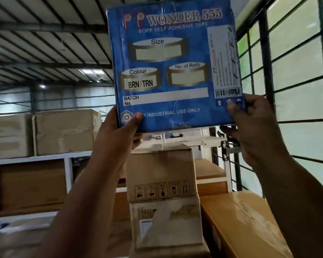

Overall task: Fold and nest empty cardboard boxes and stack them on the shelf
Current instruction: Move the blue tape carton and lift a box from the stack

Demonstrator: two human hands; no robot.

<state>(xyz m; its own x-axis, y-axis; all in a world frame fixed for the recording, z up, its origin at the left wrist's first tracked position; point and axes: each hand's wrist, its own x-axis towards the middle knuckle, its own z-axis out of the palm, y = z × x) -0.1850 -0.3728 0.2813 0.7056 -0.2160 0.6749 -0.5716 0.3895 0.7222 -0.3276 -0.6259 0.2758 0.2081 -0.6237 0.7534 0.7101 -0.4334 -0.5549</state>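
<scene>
A: Where's the box?

B: Blue "Wonder 555" tape box [173, 66], raised overhead, printed face toward the camera, upright with only a slight tilt. It sits directly above the stack of brown cartons [162, 192].

A: Hands?

B: Both on the bottom edge. Left hand [119, 135] at the lower-left corner, thumb flat on the front face, fingers curled behind. Right hand [254, 127] at the lower-right corner, thumb pressed near the barcode [227, 92], fingers wrapped around the back.

A: Which is nearer the target?

B: My read: the white shelf [45, 157] lies behind and to the left, with wrapped cartons [63, 131] already on it, so the left hand leads. The window grille [265, 71] is close on the right.

A: Flattened?

B: Can't tell the depth from this view.

A: Risk?

B: The grip is low, all the mass sits above the fingers, so it could tip.
</scene>
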